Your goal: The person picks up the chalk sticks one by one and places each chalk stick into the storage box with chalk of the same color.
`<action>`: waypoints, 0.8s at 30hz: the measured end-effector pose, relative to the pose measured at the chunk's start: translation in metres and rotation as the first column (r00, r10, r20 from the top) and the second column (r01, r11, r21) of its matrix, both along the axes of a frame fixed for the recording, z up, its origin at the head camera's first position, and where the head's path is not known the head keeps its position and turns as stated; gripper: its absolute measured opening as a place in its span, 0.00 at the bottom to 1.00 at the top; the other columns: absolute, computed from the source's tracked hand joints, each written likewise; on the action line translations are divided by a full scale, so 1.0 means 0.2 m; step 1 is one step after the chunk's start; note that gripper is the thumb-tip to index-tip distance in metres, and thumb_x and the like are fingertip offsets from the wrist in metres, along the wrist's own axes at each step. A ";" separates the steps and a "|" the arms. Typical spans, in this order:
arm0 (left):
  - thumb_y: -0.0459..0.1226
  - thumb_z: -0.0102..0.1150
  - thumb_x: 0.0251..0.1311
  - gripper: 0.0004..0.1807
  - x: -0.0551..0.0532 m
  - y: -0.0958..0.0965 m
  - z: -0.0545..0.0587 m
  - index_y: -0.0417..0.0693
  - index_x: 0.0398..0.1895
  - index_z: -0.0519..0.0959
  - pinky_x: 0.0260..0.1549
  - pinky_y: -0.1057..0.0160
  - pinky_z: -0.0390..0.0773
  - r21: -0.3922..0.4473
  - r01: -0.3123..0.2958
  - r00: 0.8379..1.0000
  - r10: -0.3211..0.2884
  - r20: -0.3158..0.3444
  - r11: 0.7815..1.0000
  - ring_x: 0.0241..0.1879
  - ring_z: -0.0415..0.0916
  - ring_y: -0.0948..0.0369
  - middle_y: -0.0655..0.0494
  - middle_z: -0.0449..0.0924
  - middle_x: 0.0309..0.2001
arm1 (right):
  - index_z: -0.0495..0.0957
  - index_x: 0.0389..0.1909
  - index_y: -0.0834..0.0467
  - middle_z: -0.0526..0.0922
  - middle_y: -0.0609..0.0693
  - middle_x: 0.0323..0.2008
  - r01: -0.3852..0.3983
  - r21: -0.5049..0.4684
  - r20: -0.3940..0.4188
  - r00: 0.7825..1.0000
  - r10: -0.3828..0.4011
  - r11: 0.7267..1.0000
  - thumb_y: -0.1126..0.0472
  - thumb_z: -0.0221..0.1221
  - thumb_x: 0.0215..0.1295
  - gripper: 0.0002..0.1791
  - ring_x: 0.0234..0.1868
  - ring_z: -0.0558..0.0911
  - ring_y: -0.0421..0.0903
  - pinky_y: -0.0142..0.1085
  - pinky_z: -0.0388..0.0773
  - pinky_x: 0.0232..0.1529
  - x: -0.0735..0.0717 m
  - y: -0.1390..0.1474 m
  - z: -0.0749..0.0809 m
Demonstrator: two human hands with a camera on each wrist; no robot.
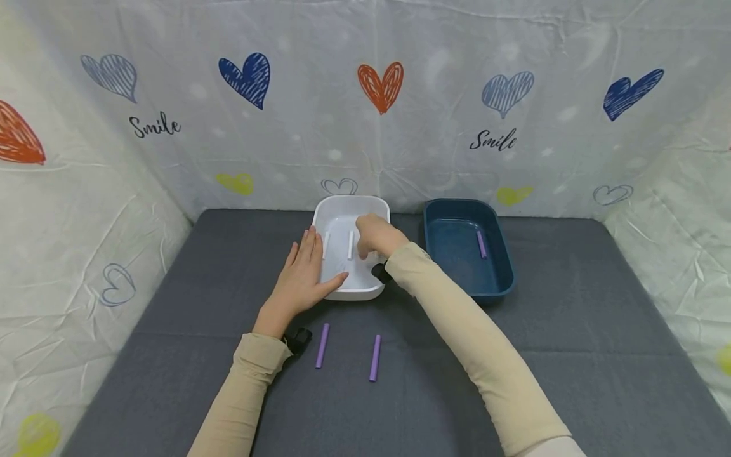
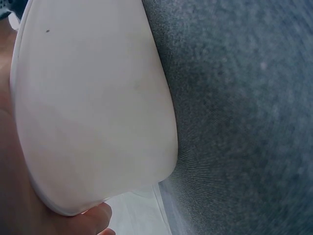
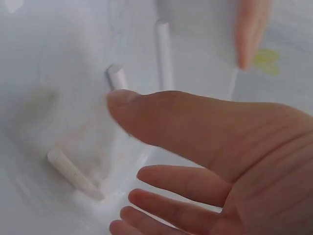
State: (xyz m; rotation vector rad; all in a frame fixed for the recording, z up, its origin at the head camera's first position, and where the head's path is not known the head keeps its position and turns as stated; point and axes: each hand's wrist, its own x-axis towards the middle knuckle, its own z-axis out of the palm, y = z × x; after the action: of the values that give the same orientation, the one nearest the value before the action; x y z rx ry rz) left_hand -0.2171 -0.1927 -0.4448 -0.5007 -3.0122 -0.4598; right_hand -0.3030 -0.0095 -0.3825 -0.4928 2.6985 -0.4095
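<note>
Sleeves (image 1: pixel 225 412) nearest, L hand (image 1: pixel 297 279) touches wht tray (image 1: pixel 356 295) edge, gap to blue tray (image 1: pixel 454 236).

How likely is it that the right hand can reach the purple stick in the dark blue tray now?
Probably yes: the right hand is at the white tray, with the dark blue tray close beside it. That tray is open on top, and nothing seems to cover the purple stick.

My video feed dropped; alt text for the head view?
A person's right hand reaches into a white tray holding white sticks, while the left hand rests at its left edge. To the right, a dark blue tray holds one purple stick; two purple sticks lie on the gray cloth.
</note>
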 end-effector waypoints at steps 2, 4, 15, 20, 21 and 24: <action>0.65 0.47 0.65 0.58 0.00 0.00 0.00 0.29 0.77 0.40 0.74 0.45 0.36 -0.004 -0.001 1.000 0.001 0.002 1.000 0.78 0.29 0.47 0.37 0.29 0.78 | 0.76 0.50 0.64 0.79 0.57 0.45 -0.003 -0.029 0.005 1.000 0.003 1.000 0.65 0.70 0.57 0.21 0.38 0.78 0.50 0.38 0.78 0.37 0.01 0.02 0.01; 0.65 0.47 0.65 0.58 0.00 0.00 0.00 0.29 0.77 0.40 0.74 0.45 0.36 -0.006 -0.001 1.000 0.001 0.004 1.000 0.78 0.29 0.48 0.37 0.29 0.78 | 0.77 0.47 0.65 0.79 0.57 0.42 -0.002 -0.055 -0.001 1.000 0.002 0.998 0.63 0.70 0.57 0.20 0.36 0.77 0.50 0.38 0.78 0.36 0.03 0.04 0.02; 0.65 0.48 0.65 0.58 0.00 0.00 0.01 0.29 0.77 0.40 0.74 0.45 0.35 0.006 -0.004 1.000 0.004 0.014 1.000 0.78 0.28 0.48 0.38 0.28 0.78 | 0.77 0.61 0.67 0.78 0.59 0.60 0.012 -0.246 -0.037 0.999 -0.022 0.969 0.58 0.72 0.57 0.32 0.59 0.76 0.56 0.46 0.76 0.57 0.12 0.13 0.01; 0.65 0.49 0.64 0.58 0.00 0.00 0.00 0.29 0.77 0.40 0.74 0.45 0.35 0.009 -0.003 1.000 0.003 0.011 1.000 0.78 0.28 0.48 0.38 0.29 0.79 | 0.76 0.61 0.66 0.78 0.59 0.60 0.019 -0.309 -0.062 0.997 -0.041 0.951 0.58 0.72 0.56 0.32 0.62 0.74 0.57 0.47 0.76 0.58 0.18 0.16 -0.02; 0.65 0.48 0.64 0.58 0.00 0.00 0.00 0.29 0.77 0.40 0.74 0.45 0.35 0.008 -0.001 1.000 0.001 0.007 1.000 0.78 0.28 0.48 0.38 0.29 0.78 | 0.76 0.61 0.66 0.78 0.59 0.60 0.016 -0.317 -0.068 0.997 -0.040 0.948 0.58 0.72 0.56 0.33 0.61 0.75 0.57 0.47 0.76 0.57 0.19 0.16 -0.02; 0.65 0.48 0.65 0.58 0.00 0.00 0.00 0.28 0.77 0.41 0.74 0.44 0.36 0.007 0.001 1.000 -0.001 0.000 1.000 0.78 0.29 0.47 0.37 0.30 0.78 | 0.76 0.62 0.66 0.79 0.60 0.59 0.005 -0.340 -0.076 0.997 -0.033 0.940 0.57 0.72 0.57 0.33 0.60 0.76 0.57 0.46 0.78 0.54 0.23 0.17 -0.03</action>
State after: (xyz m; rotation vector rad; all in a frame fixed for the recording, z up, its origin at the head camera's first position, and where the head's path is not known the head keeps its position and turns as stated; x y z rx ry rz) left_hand -0.2175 -0.1928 -0.4447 -0.5012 -3.0092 -0.4701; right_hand -0.2576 0.0253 -0.3893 -0.5883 2.7200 -0.8895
